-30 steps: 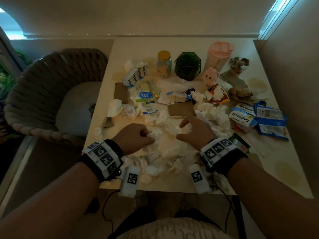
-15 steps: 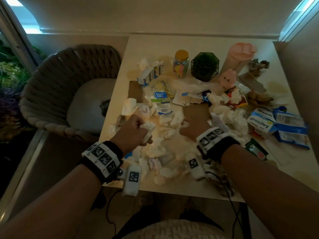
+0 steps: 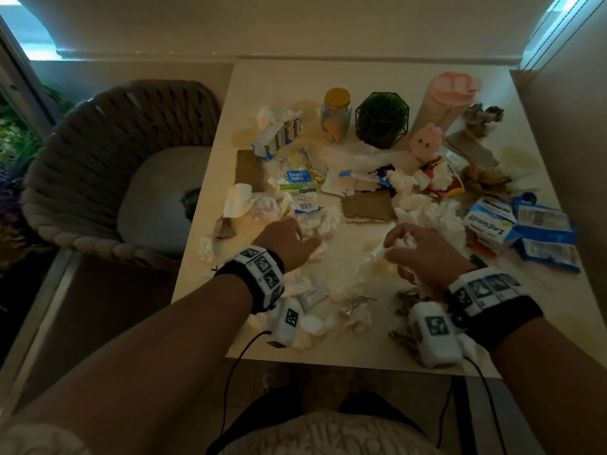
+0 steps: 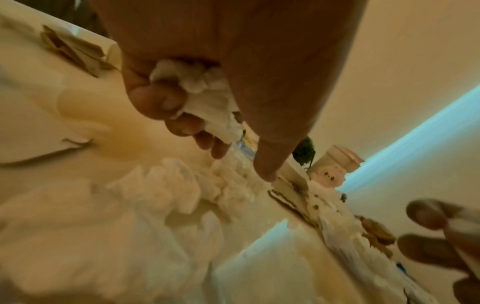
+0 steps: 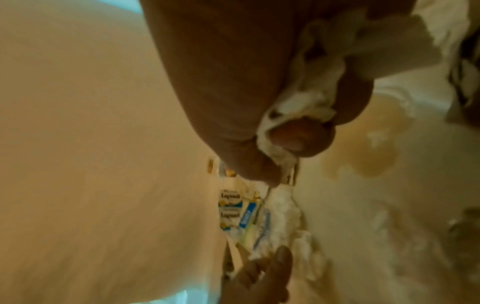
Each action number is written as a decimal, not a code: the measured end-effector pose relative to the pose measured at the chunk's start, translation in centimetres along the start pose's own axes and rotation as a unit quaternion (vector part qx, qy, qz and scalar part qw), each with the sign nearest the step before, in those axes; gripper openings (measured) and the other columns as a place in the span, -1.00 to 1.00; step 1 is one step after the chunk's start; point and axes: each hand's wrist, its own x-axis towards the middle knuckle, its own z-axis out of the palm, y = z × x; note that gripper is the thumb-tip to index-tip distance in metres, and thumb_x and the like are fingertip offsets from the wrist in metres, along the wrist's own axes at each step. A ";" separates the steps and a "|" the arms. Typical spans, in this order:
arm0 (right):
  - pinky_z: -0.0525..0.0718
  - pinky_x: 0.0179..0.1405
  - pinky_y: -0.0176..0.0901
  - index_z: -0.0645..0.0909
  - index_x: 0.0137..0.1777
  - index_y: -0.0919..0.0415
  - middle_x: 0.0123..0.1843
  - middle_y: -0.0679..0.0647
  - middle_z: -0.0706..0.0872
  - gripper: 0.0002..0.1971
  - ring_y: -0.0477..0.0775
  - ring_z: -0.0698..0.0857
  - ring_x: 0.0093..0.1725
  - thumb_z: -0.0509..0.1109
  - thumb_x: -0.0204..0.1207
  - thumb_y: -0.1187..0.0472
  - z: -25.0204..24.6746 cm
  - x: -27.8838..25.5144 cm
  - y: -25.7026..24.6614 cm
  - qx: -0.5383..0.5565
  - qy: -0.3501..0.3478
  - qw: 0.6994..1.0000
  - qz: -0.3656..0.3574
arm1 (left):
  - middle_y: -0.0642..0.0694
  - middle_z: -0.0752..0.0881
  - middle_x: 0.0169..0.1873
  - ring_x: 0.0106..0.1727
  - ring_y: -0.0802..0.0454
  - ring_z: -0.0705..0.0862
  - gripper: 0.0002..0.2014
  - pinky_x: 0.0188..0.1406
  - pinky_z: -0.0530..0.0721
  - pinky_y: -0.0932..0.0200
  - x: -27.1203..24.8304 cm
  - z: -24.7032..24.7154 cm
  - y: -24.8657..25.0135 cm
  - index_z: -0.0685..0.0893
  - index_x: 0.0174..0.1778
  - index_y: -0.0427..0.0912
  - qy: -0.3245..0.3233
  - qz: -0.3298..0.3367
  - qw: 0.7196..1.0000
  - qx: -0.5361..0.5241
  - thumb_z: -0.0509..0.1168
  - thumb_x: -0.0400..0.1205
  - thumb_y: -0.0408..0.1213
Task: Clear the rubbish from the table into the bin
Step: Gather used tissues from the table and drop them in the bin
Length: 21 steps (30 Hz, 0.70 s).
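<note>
Left to right. A woven chair (image 3: 98, 165) stands beside the counter (image 3: 542, 310); no bin is in view.

Left hand (image 3: 284, 239): clenched on a wad of crumpled tissue (image 4: 207, 96), seen in the left wrist view bunched under the curled fingers, the forefinger stretched out toward the loose tissue pile (image 3: 320, 220) just ahead of it.

Centre: a crushed Savers Select plastic bottle (image 3: 297, 180) and a torn cardboard piece (image 3: 366, 208); behind them a yellow-lidded jar (image 3: 335, 114), a caged green plant (image 3: 381, 121) and a pink plush toy (image 3: 425, 146).

Right hand (image 3: 418, 249): fingers curled round its own tissue clump (image 5: 306, 102), and something like a small plastic syringe (image 3: 377, 252) juts from its grasp. Right of it, blue Lagundi boxes (image 3: 489, 221).

Risks, as judgement: both hands look nearly full, so reaching for more may shed tissue onto the floor. The syringe, loosely held, could slip. The jar, plant and toy are probably keepers and stand close enough to the rubbish to be swept along. Brownish spill stains (image 3: 522, 156) may make tissue tear or stick.

Versus half a second ago: the right hand has drawn back toward the near edge from the cardboard, now carrying tissue; the left has shifted forward, wad unchanged.
</note>
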 end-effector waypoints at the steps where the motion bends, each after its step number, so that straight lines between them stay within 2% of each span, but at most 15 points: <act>1: 0.40 -0.62 -0.24 0.58 -0.10 0.23 -0.45 0.10 0.50 -0.92 0.04 0.47 -0.60 0.45 0.49 0.34 0.3 -0.1 0.1 -0.073 0.000 0.997 -0.017 | -0.09 0.63 0.11 0.09 -0.09 0.61 -0.44 -0.03 0.57 0.06 0.3 0.4 0.2 0.59 0.17 -0.08 0.000 -0.001 0.999 0.039 0.31 0.51 0.33; 2: 0.50 -0.56 -0.20 0.63 -0.09 0.13 -0.39 0.01 0.60 -0.88 0.02 0.57 -0.54 0.51 0.45 0.21 0.6 -0.1 0.3 -0.147 0.004 0.988 -0.034 | -0.11 0.62 0.21 0.18 -0.12 0.61 -0.32 0.03 0.60 0.03 0.6 0.9 0.3 0.56 0.28 -0.11 0.000 -0.006 0.997 0.072 0.32 0.46 0.38; 4: 0.68 -0.24 -0.11 0.65 -0.09 -0.08 -0.13 -0.07 0.71 -0.84 -0.01 0.72 -0.22 0.56 0.39 0.04 1.1 0.1 0.2 -0.280 -0.005 0.958 -0.061 | -0.14 0.59 0.32 0.27 -0.16 0.61 -0.18 0.11 0.63 -0.02 1.1 1.7 0.7 0.51 0.39 -0.13 0.002 -0.019 0.994 0.111 0.34 0.40 0.43; 5: 0.68 -0.11 -0.11 0.65 -0.06 -0.12 -0.04 -0.07 0.71 -0.82 -0.01 0.71 -0.08 0.55 0.38 0.02 1.3 0.1 0.2 -0.320 -0.018 0.945 -0.068 | -0.15 0.59 0.33 0.27 -0.17 0.61 -0.17 0.13 0.65 -0.04 1.4 2.1 0.8 0.51 0.40 -0.12 0.002 -0.026 0.993 0.113 0.35 0.39 0.42; 6: 0.65 -0.08 -0.16 0.65 -0.02 -0.12 -0.01 -0.07 0.70 -0.80 -0.03 0.69 -0.02 0.55 0.38 0.02 1.6 0.2 0.3 -0.344 -0.031 0.936 -0.072 | -0.15 0.59 0.32 0.27 -0.18 0.62 -0.20 0.14 0.65 -0.05 1.6 2.5 0.8 0.51 0.39 -0.12 0.003 -0.033 0.993 0.109 0.36 0.40 0.40; 8: 0.58 -0.14 -0.26 0.65 0.02 -0.13 -0.01 -0.07 0.67 -0.77 -0.07 0.65 -0.02 0.55 0.38 0.02 2.3 0.5 0.5 -0.369 -0.050 0.925 -0.070 | -0.15 0.62 0.28 0.24 -0.19 0.63 -0.32 0.16 0.65 -0.07 1.8 2.8 0.8 0.54 0.33 -0.09 0.009 -0.032 0.994 0.104 0.37 0.44 0.32; 11: 0.62 0.03 -0.15 0.63 0.03 -0.15 0.01 -0.03 0.64 -0.76 -0.03 0.63 0.02 0.54 0.39 0.03 2.9 1.2 1.1 -0.404 -0.065 0.909 -0.080 | -0.13 0.67 0.20 0.18 -0.17 0.65 -0.58 0.15 0.66 -0.05 1.6 2.5 0.9 0.61 0.16 -0.05 0.022 -0.005 0.997 0.076 0.35 0.52 0.15; 13: 0.60 0.08 -0.13 0.62 0.09 -0.16 0.04 -0.03 0.60 -0.72 0.00 0.61 0.05 0.52 0.40 0.03 3.3 1.7 1.7 -0.442 -0.076 0.889 -0.089 | -0.11 0.68 0.14 0.12 -0.12 0.63 -0.72 0.07 0.62 0.04 1.0 1.9 0.9 0.62 0.06 -0.05 0.028 0.017 0.999 0.041 0.34 0.55 0.04; 16: 0.53 -0.02 -0.18 0.58 0.22 -0.19 0.05 -0.06 0.46 -0.64 0.03 0.59 0.05 0.49 0.43 0.01 4.2 2.1 2.2 -0.505 -0.092 0.852 -0.108 | -0.04 0.65 0.01 0.01 -0.04 0.57 -0.80 -0.06 0.48 0.14 -0.4 0.3 1.1 0.63 -0.04 -0.04 0.058 0.038 0.997 -0.024 0.34 0.54 -0.01; 19: 0.54 -0.04 -0.14 0.52 0.31 -0.19 0.16 -0.02 0.43 -0.56 0.09 0.61 0.08 0.49 0.43 -0.01 5.1 2.6 2.3 -0.550 -0.107 0.820 -0.119 | -0.07 0.72 -0.20 -0.18 -0.02 0.64 -0.85 -0.18 0.53 0.12 -2.1 -1.9 0.4 0.61 -0.19 -0.08 0.096 0.036 0.983 -0.154 0.35 0.53 -0.08; 21: 0.55 -0.01 -0.12 0.53 0.29 -0.16 0.19 0.00 0.45 -0.58 0.11 0.60 0.12 0.48 0.43 -0.02 5.5 3.0 2.0 -0.568 -0.116 0.806 -0.120 | -0.16 0.77 -0.31 -0.30 -0.05 0.74 -0.87 -0.44 0.55 0.15 -3.1 -3.3 -0.7 0.56 -0.29 -0.11 0.107 0.027 0.954 -0.278 0.34 0.53 -0.20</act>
